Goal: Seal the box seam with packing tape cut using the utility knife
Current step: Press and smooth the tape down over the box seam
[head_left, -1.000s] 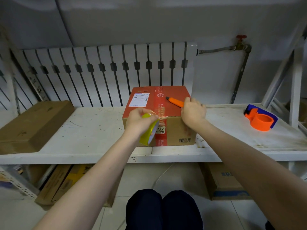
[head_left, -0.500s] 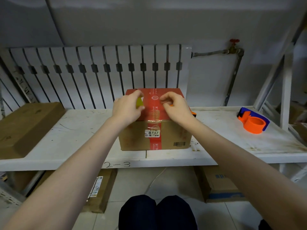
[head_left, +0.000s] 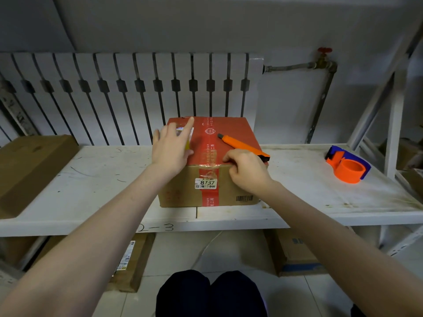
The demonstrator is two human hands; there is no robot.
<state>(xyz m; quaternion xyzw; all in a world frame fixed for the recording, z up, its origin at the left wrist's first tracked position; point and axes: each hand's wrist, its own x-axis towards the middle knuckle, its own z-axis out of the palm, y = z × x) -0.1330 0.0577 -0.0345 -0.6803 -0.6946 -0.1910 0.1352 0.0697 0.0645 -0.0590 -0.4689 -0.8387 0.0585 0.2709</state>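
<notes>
A cardboard box (head_left: 229,191) with a red top and a red tape band stands on the white shelf (head_left: 91,179). Crinkled clear tape (head_left: 208,166) runs over its front top edge along the seam. My left hand (head_left: 170,149) lies on the box top, index finger stretched out, over a yellow tape roll (head_left: 187,144) that shows only as a sliver under the palm. My right hand (head_left: 248,172) is curled at the front top edge, fingertips pressing the tape's end down. The orange utility knife (head_left: 242,146) lies loose on the box top, just behind my right hand.
An orange and blue tape dispenser (head_left: 349,169) sits on the shelf at right. A flat brown box (head_left: 29,165) lies at left. A radiator (head_left: 137,92) and a pipe with a red valve (head_left: 320,62) stand behind. More cartons (head_left: 293,252) lie on the floor below.
My left hand carried the yellow roll from the box's front face up onto the top and toward the back. My right hand left the knife and came down to the front top edge.
</notes>
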